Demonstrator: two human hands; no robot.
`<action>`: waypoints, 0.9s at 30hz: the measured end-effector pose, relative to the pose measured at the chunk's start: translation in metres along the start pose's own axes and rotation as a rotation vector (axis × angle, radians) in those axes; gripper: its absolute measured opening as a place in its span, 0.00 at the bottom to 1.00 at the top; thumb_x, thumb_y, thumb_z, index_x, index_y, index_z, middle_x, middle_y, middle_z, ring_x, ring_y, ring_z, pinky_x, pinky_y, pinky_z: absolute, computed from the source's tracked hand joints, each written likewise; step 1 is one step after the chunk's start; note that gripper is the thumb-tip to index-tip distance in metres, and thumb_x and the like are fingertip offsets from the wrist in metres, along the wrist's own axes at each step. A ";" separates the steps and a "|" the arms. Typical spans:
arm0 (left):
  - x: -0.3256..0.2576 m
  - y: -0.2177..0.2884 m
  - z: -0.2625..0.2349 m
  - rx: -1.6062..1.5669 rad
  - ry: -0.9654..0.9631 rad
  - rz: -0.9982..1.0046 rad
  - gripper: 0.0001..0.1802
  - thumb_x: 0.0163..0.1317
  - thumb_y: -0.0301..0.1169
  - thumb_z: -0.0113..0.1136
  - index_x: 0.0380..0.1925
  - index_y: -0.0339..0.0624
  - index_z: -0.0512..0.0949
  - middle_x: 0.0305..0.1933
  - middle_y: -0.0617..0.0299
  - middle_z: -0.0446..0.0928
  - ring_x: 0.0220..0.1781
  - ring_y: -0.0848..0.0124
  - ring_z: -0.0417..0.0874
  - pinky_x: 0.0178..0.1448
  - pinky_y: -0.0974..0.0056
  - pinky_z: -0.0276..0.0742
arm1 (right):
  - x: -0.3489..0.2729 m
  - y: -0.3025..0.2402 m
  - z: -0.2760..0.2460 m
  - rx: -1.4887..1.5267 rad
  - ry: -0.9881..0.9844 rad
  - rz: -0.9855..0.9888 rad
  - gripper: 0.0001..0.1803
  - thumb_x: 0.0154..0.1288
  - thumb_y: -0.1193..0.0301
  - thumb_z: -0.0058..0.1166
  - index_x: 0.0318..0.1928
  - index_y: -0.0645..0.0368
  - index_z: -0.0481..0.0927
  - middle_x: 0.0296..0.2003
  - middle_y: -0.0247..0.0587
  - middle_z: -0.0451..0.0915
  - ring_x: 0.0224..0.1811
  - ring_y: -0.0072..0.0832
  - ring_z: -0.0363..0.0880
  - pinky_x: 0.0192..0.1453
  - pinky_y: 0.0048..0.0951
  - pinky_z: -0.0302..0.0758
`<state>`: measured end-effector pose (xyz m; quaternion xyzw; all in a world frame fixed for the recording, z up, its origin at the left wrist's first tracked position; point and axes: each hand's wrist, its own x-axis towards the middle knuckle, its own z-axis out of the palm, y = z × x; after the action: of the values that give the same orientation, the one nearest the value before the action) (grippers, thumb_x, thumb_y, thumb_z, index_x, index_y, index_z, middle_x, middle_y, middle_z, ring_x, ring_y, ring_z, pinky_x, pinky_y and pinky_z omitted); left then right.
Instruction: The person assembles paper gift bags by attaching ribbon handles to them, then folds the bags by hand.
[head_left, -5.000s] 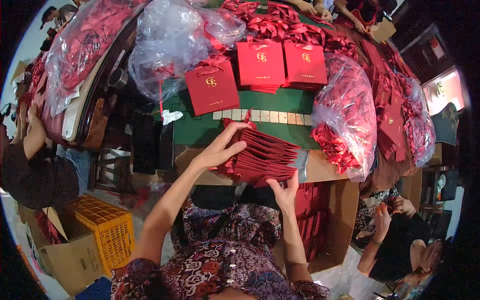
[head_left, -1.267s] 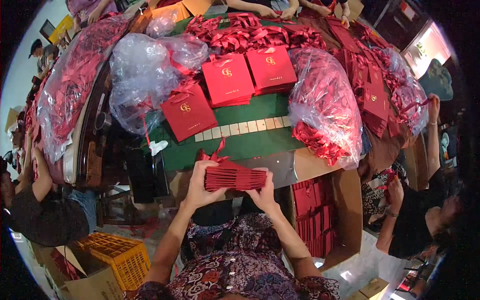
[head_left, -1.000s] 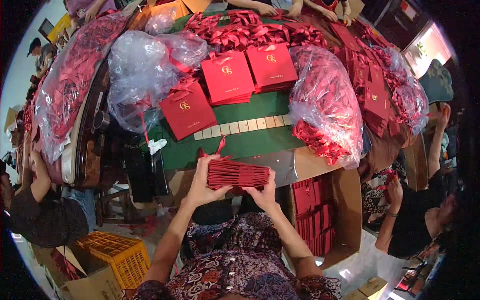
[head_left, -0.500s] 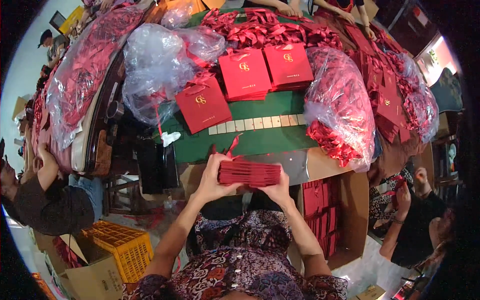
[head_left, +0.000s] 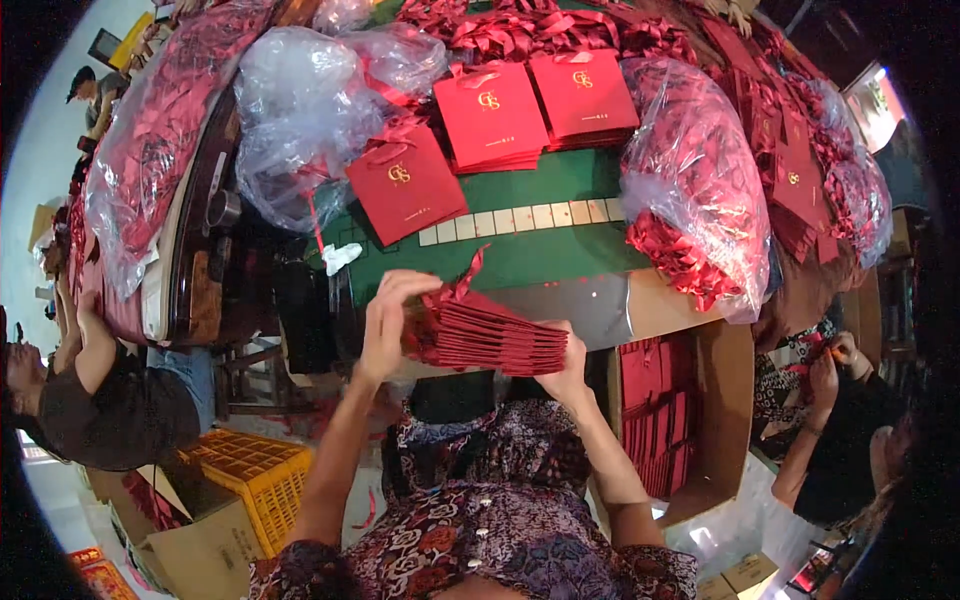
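Note:
In front of my body a stack of flat red paper gift bags [head_left: 495,335] is held edge-on, its folded edges fanned slightly toward the left. My right hand [head_left: 566,368] is closed around the stack's right end. At the opposite end, my left hand [head_left: 383,318] has its fingers stretched out and apart, beside the red ribbon handles [head_left: 462,278]; whether the palm touches the bags is hard to see. Beyond my hands, a single pile of red bags [head_left: 405,188] lies tilted on the green table mat [head_left: 500,262], with two more piles, one of them red bags [head_left: 490,115] under a ribbon.
Clear plastic sacks of red ribbon bags [head_left: 695,185] bulge on the table's right. A crumpled plastic sack [head_left: 310,120] lies left. Below the table's edge, a cardboard box [head_left: 725,420] holds red bags. A yellow crate [head_left: 265,485] stands lower left. Other people work on both sides.
My left hand has let go of the stack's left end and opened, shifting left. The bags have fanned out there, while my right hand keeps its grip. The view has shifted slightly.

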<state>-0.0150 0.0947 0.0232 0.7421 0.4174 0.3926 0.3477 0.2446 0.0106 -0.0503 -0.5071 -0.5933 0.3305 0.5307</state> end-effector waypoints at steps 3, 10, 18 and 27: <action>0.036 0.000 0.011 -0.093 -0.090 0.050 0.27 0.76 0.42 0.33 0.47 0.34 0.80 0.50 0.51 0.80 0.54 0.57 0.78 0.64 0.58 0.68 | -0.004 0.007 0.003 0.077 0.010 0.007 0.22 0.47 0.73 0.72 0.44 0.61 0.77 0.42 0.46 0.84 0.44 0.37 0.85 0.49 0.33 0.79; 0.039 -0.045 0.015 0.109 -0.480 -0.296 0.33 0.77 0.49 0.30 0.41 0.38 0.84 0.40 0.46 0.80 0.45 0.49 0.78 0.58 0.55 0.70 | -0.003 0.004 0.005 0.036 0.002 0.049 0.22 0.49 0.71 0.71 0.44 0.61 0.76 0.42 0.48 0.83 0.43 0.41 0.85 0.48 0.34 0.79; -0.027 -0.026 -0.041 0.260 -0.165 -0.162 0.24 0.65 0.40 0.62 0.56 0.37 0.76 0.62 0.47 0.74 0.65 0.53 0.72 0.68 0.55 0.66 | -0.002 0.011 0.002 0.007 0.002 0.043 0.24 0.48 0.72 0.75 0.45 0.64 0.77 0.40 0.40 0.83 0.41 0.25 0.82 0.49 0.27 0.77; -0.002 0.007 -0.002 -0.363 -0.387 -0.134 0.77 0.23 0.53 0.85 0.75 0.43 0.51 0.75 0.50 0.56 0.73 0.58 0.61 0.75 0.55 0.56 | -0.001 0.012 0.003 0.007 -0.001 0.071 0.30 0.44 0.71 0.77 0.48 0.63 0.76 0.40 0.45 0.83 0.42 0.33 0.85 0.48 0.32 0.79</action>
<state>-0.0153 0.0901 0.0295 0.6995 0.3141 0.2881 0.5736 0.2447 0.0132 -0.0627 -0.5257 -0.5742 0.3513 0.5200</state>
